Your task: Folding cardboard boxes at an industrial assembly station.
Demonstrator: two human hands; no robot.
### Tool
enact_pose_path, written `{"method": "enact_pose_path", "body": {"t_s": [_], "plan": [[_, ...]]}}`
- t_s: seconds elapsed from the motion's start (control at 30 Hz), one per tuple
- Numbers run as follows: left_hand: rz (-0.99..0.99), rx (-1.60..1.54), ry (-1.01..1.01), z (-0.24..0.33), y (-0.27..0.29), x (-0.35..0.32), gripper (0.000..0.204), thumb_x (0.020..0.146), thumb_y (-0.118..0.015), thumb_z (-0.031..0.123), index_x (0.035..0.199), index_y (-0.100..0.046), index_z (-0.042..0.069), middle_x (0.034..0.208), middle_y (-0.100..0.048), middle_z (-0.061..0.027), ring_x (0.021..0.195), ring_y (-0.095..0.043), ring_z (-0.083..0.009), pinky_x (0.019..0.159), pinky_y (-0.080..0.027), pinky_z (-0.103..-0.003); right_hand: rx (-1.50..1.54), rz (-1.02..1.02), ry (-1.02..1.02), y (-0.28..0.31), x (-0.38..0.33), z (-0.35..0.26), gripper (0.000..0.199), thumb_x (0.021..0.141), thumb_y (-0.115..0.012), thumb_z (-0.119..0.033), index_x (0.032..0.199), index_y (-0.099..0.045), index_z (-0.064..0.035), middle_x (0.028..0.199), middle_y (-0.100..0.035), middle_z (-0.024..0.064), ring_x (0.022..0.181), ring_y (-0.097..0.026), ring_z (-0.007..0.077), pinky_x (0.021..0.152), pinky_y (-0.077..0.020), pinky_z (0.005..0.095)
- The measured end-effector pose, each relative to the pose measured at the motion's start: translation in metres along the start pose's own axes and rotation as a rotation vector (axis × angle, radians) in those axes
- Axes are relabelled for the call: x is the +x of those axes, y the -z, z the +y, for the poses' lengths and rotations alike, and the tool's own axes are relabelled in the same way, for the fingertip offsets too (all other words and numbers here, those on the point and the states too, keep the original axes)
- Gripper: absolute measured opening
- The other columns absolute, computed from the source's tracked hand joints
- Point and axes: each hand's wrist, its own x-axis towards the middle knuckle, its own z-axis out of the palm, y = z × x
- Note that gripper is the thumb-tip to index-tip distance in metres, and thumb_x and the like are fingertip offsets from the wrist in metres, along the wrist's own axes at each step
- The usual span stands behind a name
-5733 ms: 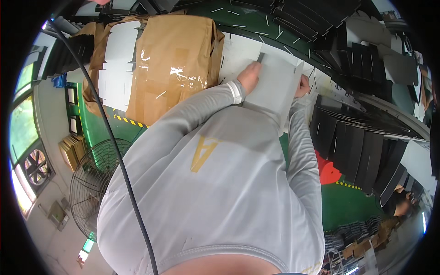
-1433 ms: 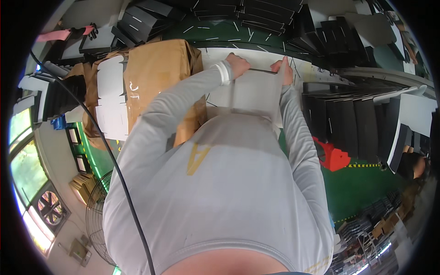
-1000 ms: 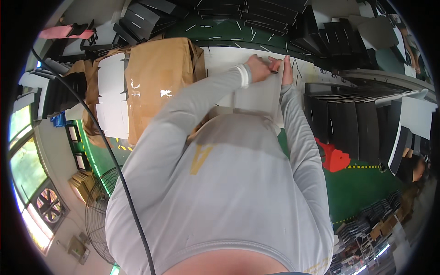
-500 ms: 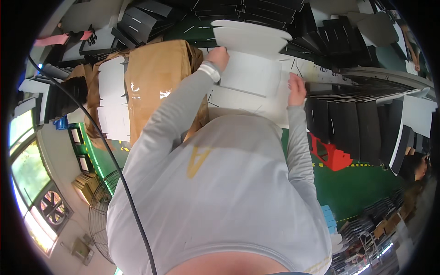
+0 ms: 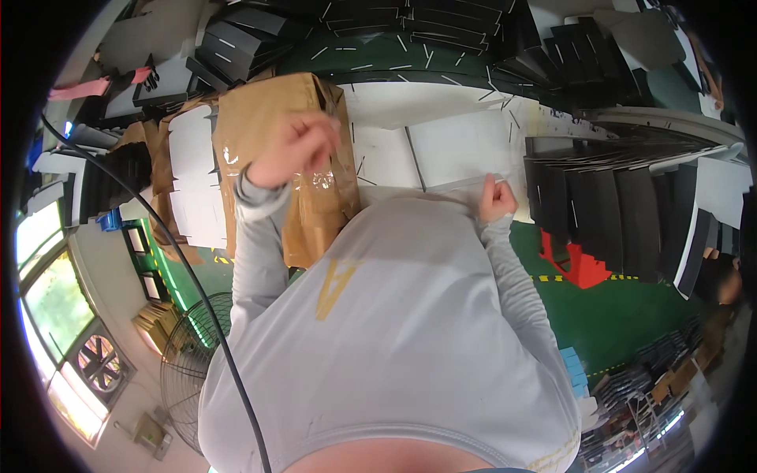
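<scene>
A white cardboard piece [image 5: 461,150] lies on the pale worktop [image 5: 374,118] in front of me, with a dark slit along its left side. My right hand [image 5: 497,199] is at its near right corner, fingers curled and thumb up; whatever they pinch is hidden. My left hand [image 5: 296,150] hangs above a brown paper-wrapped bundle [image 5: 264,94], its bent fingers smeared by motion. No object shows in it. White cardboard sheets [image 5: 193,169] lie left of that bundle.
Black cardboard pieces [image 5: 615,205] stand in a row at the right, with a red holder [image 5: 579,264] beneath. More black boxes [image 5: 457,31] are stacked at the back. A black cable [image 5: 181,248] crosses the left side, near a wire fan cage [image 5: 189,359].
My left hand has left the white cardboard and swung left over the brown bundle. The raised white flap is no longer up, and the cardboard has turned. My right hand has moved nearer to me.
</scene>
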Motion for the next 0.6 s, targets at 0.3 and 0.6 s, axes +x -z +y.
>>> {"method": "enact_pose_path", "body": {"t_s": [0.3,0.6], "plan": [[0.081,0.142,-0.108,-0.061,-0.007,0.124,0.027,0.086,-0.052,0.025,0.098,-0.058,0.001,0.087,-0.062,-0.0032,0.074,-0.059,-0.0102,0.062,-0.046,-0.022,-0.098,-0.088,-0.384,-0.021,0.012,0.021,0.036,0.076,-0.061,-0.032,0.074,-0.054,0.0034,0.070,-0.061,0.0160,0.067,-0.060,0.0261,0.063,-0.0464,0.0339],[0.156,0.080,-0.323,-0.141,-0.078,0.173,0.029,0.086,-0.053,0.021,0.102,-0.057,-0.002,0.098,-0.060,-0.0131,0.082,-0.058,-0.0207,0.074,-0.045,-0.028,-0.555,-0.550,0.062,-0.024,0.058,-0.007,0.039,0.071,-0.059,-0.035,0.087,-0.055,0.0003,0.078,-0.061,0.0165,0.075,-0.058,0.0330,0.067,-0.0468,0.0403]]}}
